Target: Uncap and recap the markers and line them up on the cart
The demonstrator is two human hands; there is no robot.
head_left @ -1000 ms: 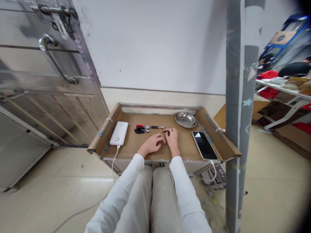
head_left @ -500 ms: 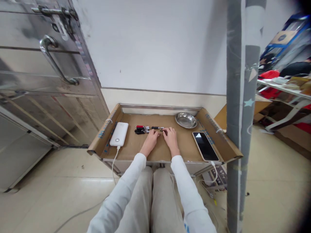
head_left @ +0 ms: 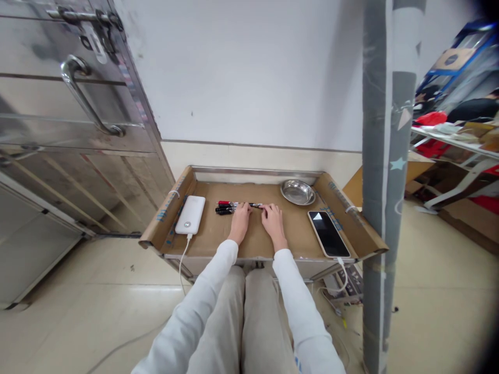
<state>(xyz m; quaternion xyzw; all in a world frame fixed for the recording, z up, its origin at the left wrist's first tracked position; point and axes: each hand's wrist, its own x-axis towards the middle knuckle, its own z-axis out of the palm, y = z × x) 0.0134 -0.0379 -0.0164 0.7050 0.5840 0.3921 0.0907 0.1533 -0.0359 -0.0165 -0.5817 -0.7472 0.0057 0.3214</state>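
On the cardboard-lined cart top [head_left: 296, 228] a black pen [head_left: 255, 205] lies between my two hands. My left hand [head_left: 239, 221] has its fingers closed on the pen's left part. My right hand [head_left: 273, 221] pinches the pen's right end with curled fingers. Just left of my left hand lie several more pens [head_left: 225, 207], red and black, side by side. Both of my sleeves are white.
A white power bank [head_left: 190, 214] with a cable lies at the left, a metal dish [head_left: 298, 192] at the back right, and a phone [head_left: 328, 233] on a cable at the right. A steel cabinet [head_left: 70, 119] stands left, a grey pillar [head_left: 384, 156] right.
My hands moved forward from the middle of the cart top to the single black pen. The small dark piece in my right fingers went to the pen's end. My left hand came onto the pen.
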